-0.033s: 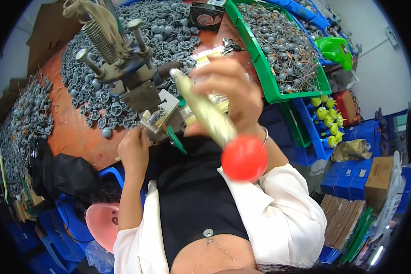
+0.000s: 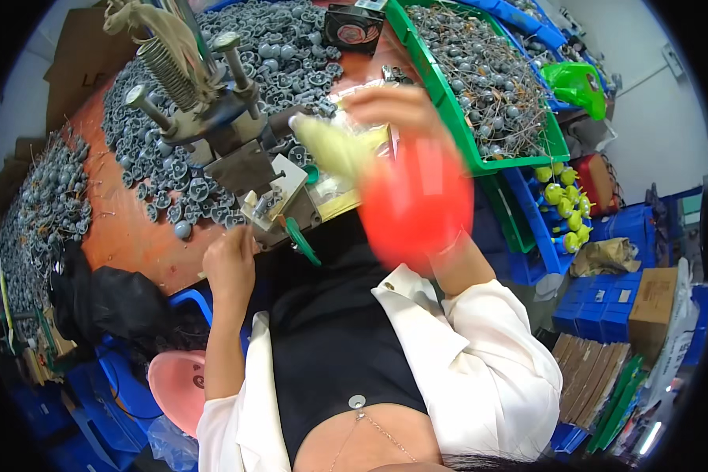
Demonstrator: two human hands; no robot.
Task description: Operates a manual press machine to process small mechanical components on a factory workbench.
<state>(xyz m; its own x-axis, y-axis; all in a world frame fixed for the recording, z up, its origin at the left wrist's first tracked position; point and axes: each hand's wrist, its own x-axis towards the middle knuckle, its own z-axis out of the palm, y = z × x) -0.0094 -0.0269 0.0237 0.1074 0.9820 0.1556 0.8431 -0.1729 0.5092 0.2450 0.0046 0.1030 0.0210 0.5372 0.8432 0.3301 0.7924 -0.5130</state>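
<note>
A metal hand press [image 2: 232,153] stands at the table's front edge, its lever [image 2: 330,145] wrapped in pale yellow material and ending in a red ball knob [image 2: 417,200]. My right hand [image 2: 397,110] is behind the lever and knob, blurred and partly covered, so its grip does not show. My left hand [image 2: 230,256] has its fingers pinched together at the left of the small metal fixture [image 2: 263,208] under the press. Whatever is between those fingertips is hidden. A green ring-shaped piece [image 2: 300,240] hangs at the fixture's front.
Grey plastic parts [image 2: 291,75] are heaped behind the press; another heap [image 2: 43,197] lies far left. A green tray [image 2: 456,130] at the right holds grey pieces with wires. A small black fan [image 2: 354,27] stands at the back. Yellow-green round pieces [image 2: 562,204] sit in a blue bin.
The red knob has swung up and away from my body and looks larger. My right hand has shifted slightly away from me. My left hand stays by the fixture.
</note>
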